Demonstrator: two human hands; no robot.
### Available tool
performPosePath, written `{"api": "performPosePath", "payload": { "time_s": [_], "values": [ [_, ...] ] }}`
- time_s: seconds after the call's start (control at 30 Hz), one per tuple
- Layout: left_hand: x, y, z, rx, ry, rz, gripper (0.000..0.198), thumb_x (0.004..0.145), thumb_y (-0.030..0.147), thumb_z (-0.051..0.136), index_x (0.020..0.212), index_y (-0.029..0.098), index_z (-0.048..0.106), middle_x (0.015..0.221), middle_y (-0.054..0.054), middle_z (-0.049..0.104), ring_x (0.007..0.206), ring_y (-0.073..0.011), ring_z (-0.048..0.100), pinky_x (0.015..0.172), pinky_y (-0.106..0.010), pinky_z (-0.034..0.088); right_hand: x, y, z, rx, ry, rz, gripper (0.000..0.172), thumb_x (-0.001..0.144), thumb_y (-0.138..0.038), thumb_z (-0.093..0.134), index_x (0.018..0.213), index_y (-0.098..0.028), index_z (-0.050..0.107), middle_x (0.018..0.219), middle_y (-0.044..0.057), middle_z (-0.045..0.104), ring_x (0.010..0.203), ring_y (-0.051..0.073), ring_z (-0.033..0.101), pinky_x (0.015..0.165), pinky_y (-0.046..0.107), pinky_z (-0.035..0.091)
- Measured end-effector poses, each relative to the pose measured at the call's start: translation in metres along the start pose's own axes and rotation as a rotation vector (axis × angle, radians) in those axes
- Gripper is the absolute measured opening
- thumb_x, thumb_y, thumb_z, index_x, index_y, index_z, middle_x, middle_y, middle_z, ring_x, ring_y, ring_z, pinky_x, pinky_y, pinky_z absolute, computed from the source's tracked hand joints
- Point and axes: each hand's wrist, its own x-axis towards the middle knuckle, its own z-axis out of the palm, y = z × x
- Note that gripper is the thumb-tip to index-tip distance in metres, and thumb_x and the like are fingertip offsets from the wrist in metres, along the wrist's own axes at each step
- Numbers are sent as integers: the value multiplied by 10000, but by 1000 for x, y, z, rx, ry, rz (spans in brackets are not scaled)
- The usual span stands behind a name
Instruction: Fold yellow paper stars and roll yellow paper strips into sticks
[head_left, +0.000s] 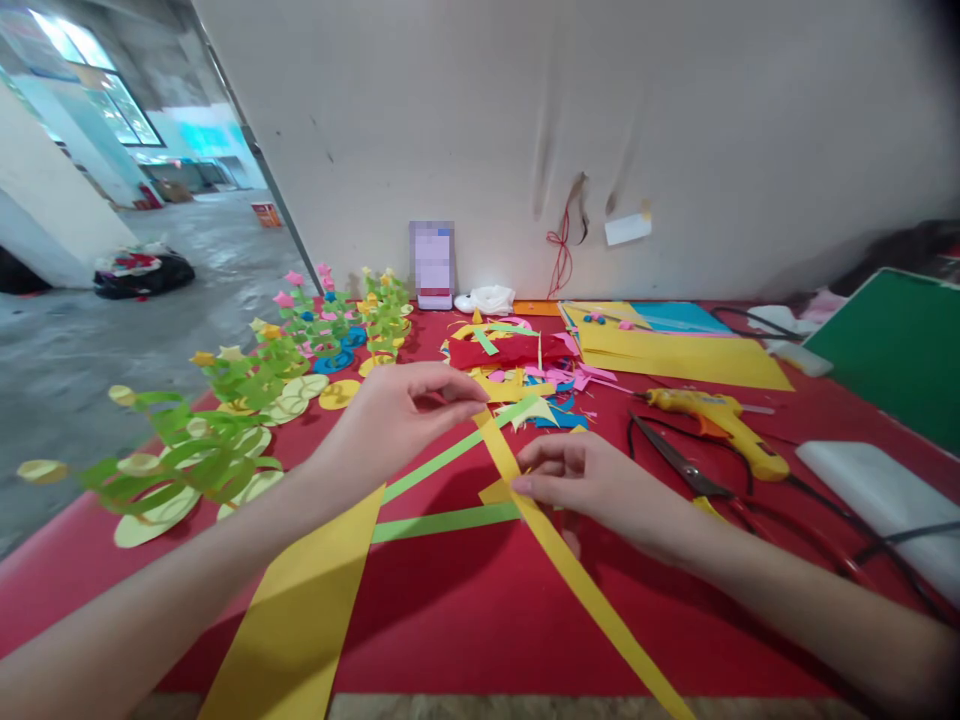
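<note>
A long yellow paper strip (pixel 581 575) runs diagonally between my hands and down past the table's front edge. My left hand (pixel 409 410) pinches its upper end between thumb and fingers. Lower down, my right hand (pixel 592 485) grips the same strip with thumb and fingertips; some of its fingers are hidden behind the strip. A short yellow paper piece (pixel 493 492) shows beside the right fingertips. Two green paper strips (pixel 450 522) lie on the red table beneath my hands. A wide yellow paper sheet (pixel 300 600) rests under my left forearm.
Finished paper flowers (pixel 202 440) line the left side. Paper scraps (pixel 559 390) are heaped at the middle back, before a phone (pixel 433 265). To the right lie scissors (pixel 682 460), a yellow glue gun (pixel 716 420) with its cord, yellow sheets (pixel 682 360) and a green board (pixel 892 350).
</note>
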Motion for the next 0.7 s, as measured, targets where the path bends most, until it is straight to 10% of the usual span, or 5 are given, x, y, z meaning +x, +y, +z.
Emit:
{"api": "performPosePath", "payload": {
  "time_s": [0.33,0.7],
  "values": [
    [-17,9,14,276,241,717,144,707,70,628,833,140,630,782,-37,676,743,-146,611,683,-259,505,1,2,-2,31,18,-30,188,749,-267,565,620,-134,600,386,-64,463,287,33,414,291,132,314],
    [-14,14,11,166,310,519,115,695,83,638,797,134,625,758,-40,657,755,-148,595,763,-290,480,-6,-8,-10,489,128,-124,137,673,-197,668,806,-217,644,730,-63,618,569,21,578,551,120,505]
  ]
}}
